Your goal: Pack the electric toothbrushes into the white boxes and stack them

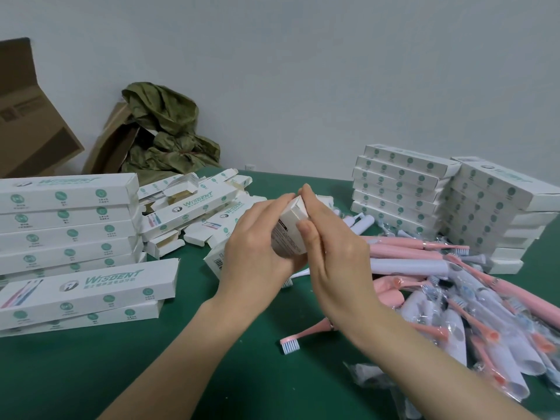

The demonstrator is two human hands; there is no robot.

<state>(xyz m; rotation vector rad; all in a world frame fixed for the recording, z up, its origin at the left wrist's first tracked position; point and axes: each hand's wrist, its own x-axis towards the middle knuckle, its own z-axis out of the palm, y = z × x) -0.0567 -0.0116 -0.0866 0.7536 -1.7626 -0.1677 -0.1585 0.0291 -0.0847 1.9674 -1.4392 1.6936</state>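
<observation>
Holding one white box [288,234] above the middle of the green bench [151,374] w/ both hands, far end tipped up and away. Left hand [257,247] grips the box's left side and underside, fingers curled round it. Right hand [330,253] is on the right side, thumb pressed to the near face, fingertips laid over the top end flap — flap looks down, can't tell if fully tucked. Box contents not visible. Left stack [66,225] of closed boxes at bench's left edge, w/ a lower stack in front of it. Loose boxes [197,207] w/ end flaps open are heaped behind the left hand. Right stacks [400,189] of closed boxes, two side by side, at far right. Toothbrush heap [454,298], pink and white, many in clear wrap, lies right of the hands and in front of the right stacks. Single pink brush [306,331] lies alone on the bench by the right forearm, bristle end toward left. Brown carton [27,116] and crumpled green paper [166,131] at back left — against the wall.
</observation>
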